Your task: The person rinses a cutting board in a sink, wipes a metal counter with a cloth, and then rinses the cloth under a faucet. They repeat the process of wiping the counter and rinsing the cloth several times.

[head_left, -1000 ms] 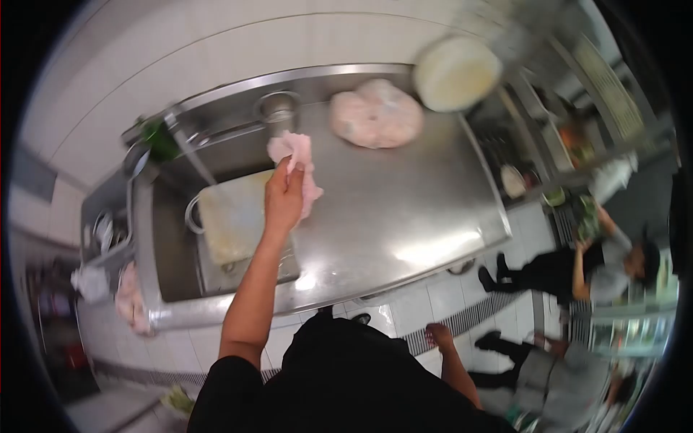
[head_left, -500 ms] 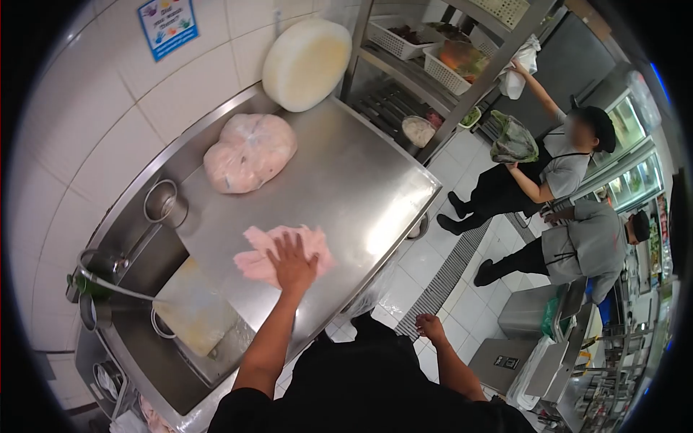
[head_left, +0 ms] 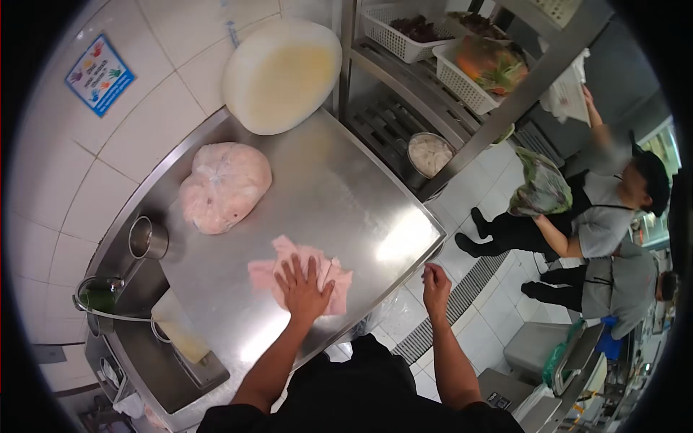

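While my left hand (head_left: 307, 289) lies flat with its fingers spread on a pink cloth (head_left: 339, 281), pinning rather than gripping it, the cloth sits rumpled on the metal tabletop (head_left: 354, 195), just below the centre of the frame. I have my right hand (head_left: 437, 289) off the tabletop's near edge, right of centre, fingers curled; I cannot tell whether it is fully closed or holds anything

Toward the upper left, a bulging clear bag (head_left: 225, 187) packed with something pale pink rests on the tabletop. Left of it I see a metal pot (head_left: 149, 238) by the sink (head_left: 126, 361), which holds a tilted, stained board (head_left: 177, 325). A round white board (head_left: 281, 76) leans at the wall, upper centre.

On the rack (head_left: 426, 86), upper right, one white basket (head_left: 401, 45) carries dark red leaves and another basket (head_left: 462, 79) orange and green produce; below, a round container (head_left: 431, 155) holds whitish pieces. Farther right, a co-worker (head_left: 606, 216) holds a plastic bag of leafy greens (head_left: 541, 184)
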The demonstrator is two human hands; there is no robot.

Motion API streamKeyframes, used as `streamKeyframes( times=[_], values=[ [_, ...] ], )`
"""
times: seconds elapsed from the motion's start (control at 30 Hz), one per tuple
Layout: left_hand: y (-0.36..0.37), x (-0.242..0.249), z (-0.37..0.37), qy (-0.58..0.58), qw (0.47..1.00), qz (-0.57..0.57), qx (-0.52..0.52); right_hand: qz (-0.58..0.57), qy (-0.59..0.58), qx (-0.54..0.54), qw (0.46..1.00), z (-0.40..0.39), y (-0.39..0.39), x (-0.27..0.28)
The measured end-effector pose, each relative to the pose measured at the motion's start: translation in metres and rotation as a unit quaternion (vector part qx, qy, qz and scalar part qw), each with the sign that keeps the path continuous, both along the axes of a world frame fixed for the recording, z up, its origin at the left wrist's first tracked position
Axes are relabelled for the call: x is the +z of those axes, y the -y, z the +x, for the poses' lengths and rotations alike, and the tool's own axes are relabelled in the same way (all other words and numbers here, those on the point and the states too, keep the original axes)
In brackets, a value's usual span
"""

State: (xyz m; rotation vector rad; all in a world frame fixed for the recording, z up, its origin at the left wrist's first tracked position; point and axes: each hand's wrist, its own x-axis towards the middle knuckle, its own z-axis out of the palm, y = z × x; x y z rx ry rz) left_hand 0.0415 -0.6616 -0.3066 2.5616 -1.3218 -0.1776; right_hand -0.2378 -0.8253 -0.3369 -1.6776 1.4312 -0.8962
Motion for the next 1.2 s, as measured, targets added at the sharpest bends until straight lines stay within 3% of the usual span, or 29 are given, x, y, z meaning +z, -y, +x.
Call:
streamKeyframes(
  times=[0.03, 0.1, 0.13, 0.23, 0.3, 0.33, 0.4, 0.43, 0.5, 0.63, 0.7, 0.93, 1.1, 1.2],
  values=[
    [0.025, 0.004, 0.006, -0.006, 0.999, -0.031, -0.031, 0.011, 0.000, 0.005, 1.000, 0.010, 0.026, -0.001],
    [0.078, -0.027, 0.030, 0.063, 0.993, -0.035, -0.091, -0.124, -0.036, 0.057, 0.990, 0.026, 0.072, -0.006],
    [0.108, -0.028, 0.041, 0.064, 0.992, -0.041, -0.100, -0.115, -0.035, 0.061, 0.991, 0.032, 0.090, -0.008],
    [0.193, 0.004, 0.068, 0.090, 0.990, -0.072, -0.080, -0.179, -0.110, 0.155, 0.965, 0.045, 0.132, -0.008],
    [0.237, 0.055, 0.083, 0.049, 0.926, -0.344, -0.146, -0.151, -0.134, 0.222, 0.954, 0.046, 0.139, -0.007],
    [0.257, 0.059, 0.092, 0.050, 0.928, -0.342, -0.142, -0.207, -0.177, 0.228, 0.935, 0.043, 0.140, -0.023],
    [0.297, 0.057, 0.111, -0.059, 0.960, -0.265, -0.064, -0.220, -0.188, 0.235, 0.928, 0.046, 0.138, -0.021],
    [0.318, 0.039, 0.129, -0.061, 0.961, -0.263, -0.062, -0.222, -0.198, 0.224, 0.928, 0.045, 0.136, -0.030],
    [0.356, -0.020, 0.172, 0.054, 0.988, -0.127, -0.077, -0.214, -0.194, 0.220, 0.932, 0.051, 0.138, -0.021],
    [0.412, -0.067, 0.197, 0.159, 0.979, -0.115, -0.045, -0.196, -0.199, 0.221, 0.934, 0.053, 0.140, -0.017],
    [0.423, -0.059, 0.196, 0.142, 0.987, -0.079, -0.004, -0.193, -0.215, 0.229, 0.929, 0.053, 0.141, -0.015],
    [0.425, -0.056, 0.196, 0.141, 0.988, -0.059, 0.000, -0.198, -0.209, 0.221, 0.932, 0.056, 0.141, -0.017],
    [0.426, -0.074, 0.187, 0.200, 0.976, -0.084, 0.023, -0.207, -0.184, 0.225, 0.934, 0.050, 0.139, -0.017],
    [0.421, -0.077, 0.132, 0.197, 0.974, -0.098, 0.051, -0.226, -0.125, 0.198, 0.946, 0.046, 0.140, -0.035]
  ],
)
